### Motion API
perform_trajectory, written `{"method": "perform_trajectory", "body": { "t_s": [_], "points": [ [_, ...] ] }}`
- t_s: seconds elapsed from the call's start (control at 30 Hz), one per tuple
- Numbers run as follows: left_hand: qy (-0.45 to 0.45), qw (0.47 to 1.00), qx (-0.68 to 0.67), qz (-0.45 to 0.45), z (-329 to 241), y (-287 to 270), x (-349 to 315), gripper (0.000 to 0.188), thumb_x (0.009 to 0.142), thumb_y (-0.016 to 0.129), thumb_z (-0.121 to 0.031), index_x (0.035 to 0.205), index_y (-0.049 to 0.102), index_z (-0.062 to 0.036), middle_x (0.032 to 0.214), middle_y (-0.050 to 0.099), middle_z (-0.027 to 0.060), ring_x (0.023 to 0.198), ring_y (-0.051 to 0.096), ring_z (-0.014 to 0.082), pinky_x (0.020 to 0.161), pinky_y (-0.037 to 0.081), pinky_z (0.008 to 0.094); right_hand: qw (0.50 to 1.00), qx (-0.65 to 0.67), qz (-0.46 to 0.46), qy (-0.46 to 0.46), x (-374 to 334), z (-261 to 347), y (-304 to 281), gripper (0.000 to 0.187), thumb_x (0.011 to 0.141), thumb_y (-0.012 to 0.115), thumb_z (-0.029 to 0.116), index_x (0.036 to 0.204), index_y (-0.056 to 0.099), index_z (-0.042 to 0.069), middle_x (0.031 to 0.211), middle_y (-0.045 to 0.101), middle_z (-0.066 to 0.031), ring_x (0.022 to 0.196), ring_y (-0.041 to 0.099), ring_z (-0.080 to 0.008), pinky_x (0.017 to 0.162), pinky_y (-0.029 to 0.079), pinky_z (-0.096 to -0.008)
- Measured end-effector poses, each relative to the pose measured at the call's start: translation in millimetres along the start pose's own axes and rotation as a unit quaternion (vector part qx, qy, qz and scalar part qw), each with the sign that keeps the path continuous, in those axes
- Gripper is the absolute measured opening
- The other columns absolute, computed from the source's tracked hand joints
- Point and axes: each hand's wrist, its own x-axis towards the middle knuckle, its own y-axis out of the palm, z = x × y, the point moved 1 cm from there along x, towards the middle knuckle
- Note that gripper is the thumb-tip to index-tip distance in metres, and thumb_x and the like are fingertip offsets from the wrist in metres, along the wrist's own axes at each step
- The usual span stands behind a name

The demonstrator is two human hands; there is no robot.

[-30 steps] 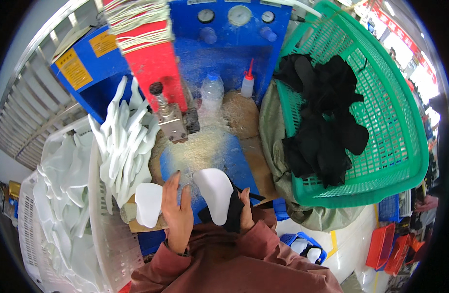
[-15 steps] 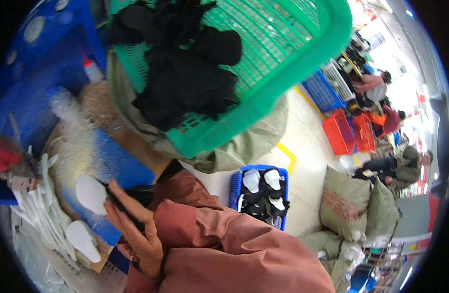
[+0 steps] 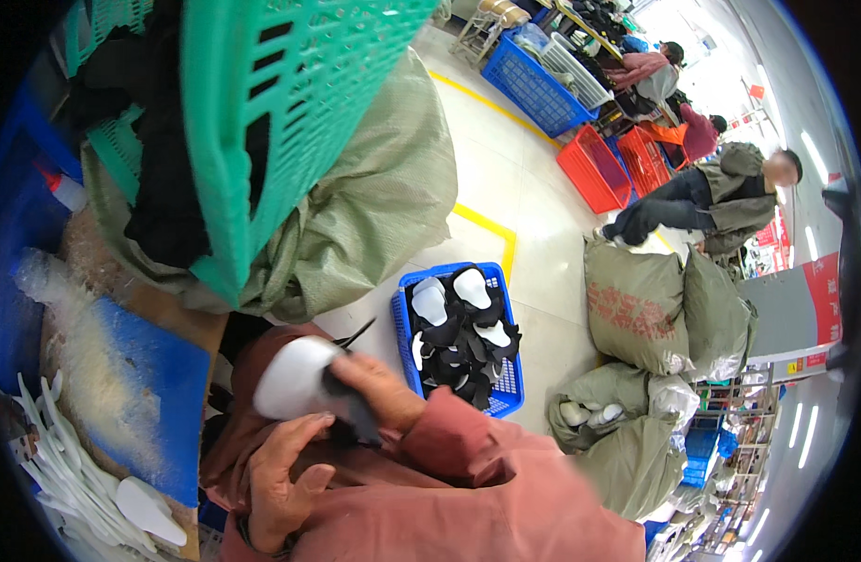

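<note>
My right hand (image 3: 379,391) is shut on a white insole-shaped piece (image 3: 295,377) with black fabric on its underside, held over my lap. Just below it, my left hand (image 3: 279,476) has its fingers apart and their tips near the black fabric, gripping nothing that I can see. To the right, on the floor, stands a blue crate (image 3: 508,401) holding several similar white and black pieces.
A green basket (image 3: 290,112) of black fabric pieces rests on an olive sack (image 3: 374,206) above. The blue bench top (image 3: 159,375) and a pile of white insoles (image 3: 65,473) lie at left. More sacks (image 3: 637,309), crates and people (image 3: 721,192) are farther right.
The view has swung right from the bench toward the floor. The white piece has moved off the bench to over my lap, now in my right hand, and my left hand has dropped below it.
</note>
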Motion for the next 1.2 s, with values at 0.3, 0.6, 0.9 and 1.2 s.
{"method": "perform_trajectory", "body": {
  "t_s": [0.3, 0.6, 0.9, 1.2],
  "points": [
    [-0.023, 0.994, -0.023, -0.1, 37.4, -30.4, 5.0, 0.027, 0.103, 0.06, -0.007, 0.129, 0.066, 0.0009, 0.119, 0.07, 0.0112, 0.109, 0.067, 0.02, 0.097, 0.054, 0.0322, 0.897, -0.083, -0.342, -0.267, -95.4, 68.3, -274.0, 0.04, 0.102, 0.064, 0.04, 0.121, 0.069, 0.005, 0.11, 0.069, -0.0076, 0.097, 0.067, -0.0201, 0.083, 0.057, -0.0361],
    [-0.162, 0.957, -0.036, -0.24, 75.0, -69.4, -27.6, 0.032, 0.102, 0.061, -0.006, 0.133, 0.062, 0.0024, 0.121, 0.069, 0.0146, 0.11, 0.068, 0.0218, 0.096, 0.055, 0.0331, 0.502, -0.729, -0.423, 0.191, -106.0, -65.1, -457.1, 0.037, 0.096, 0.053, 0.02, 0.129, 0.068, 0.012, 0.125, 0.068, -0.0247, 0.12, 0.064, -0.0384, 0.103, 0.05, -0.0506],
    [-0.072, 0.965, -0.052, -0.247, 79.7, -98.5, -52.4, 0.039, 0.105, 0.059, -0.018, 0.141, 0.058, -0.0022, 0.13, 0.068, 0.0095, 0.107, 0.066, 0.0207, 0.087, 0.055, 0.0325, 0.859, -0.469, -0.206, 0.018, 4.7, -39.4, -316.6, 0.035, 0.1, 0.062, 0.032, 0.111, 0.071, 0.0, 0.093, 0.076, -0.0143, 0.085, 0.074, -0.0241, 0.078, 0.057, -0.0361],
    [-0.031, 0.939, -0.036, -0.34, 57.9, -113.5, -86.5, 0.036, 0.1, 0.065, -0.006, 0.134, 0.061, 0.0037, 0.123, 0.068, 0.0152, 0.11, 0.068, 0.0212, 0.088, 0.057, 0.0318, 0.72, -0.664, 0.064, -0.191, 89.8, -5.5, -46.6, 0.024, 0.101, 0.063, 0.024, 0.109, 0.073, 0.003, 0.097, 0.076, -0.0102, 0.09, 0.071, -0.0194, 0.082, 0.055, -0.0321]
  ]
}}
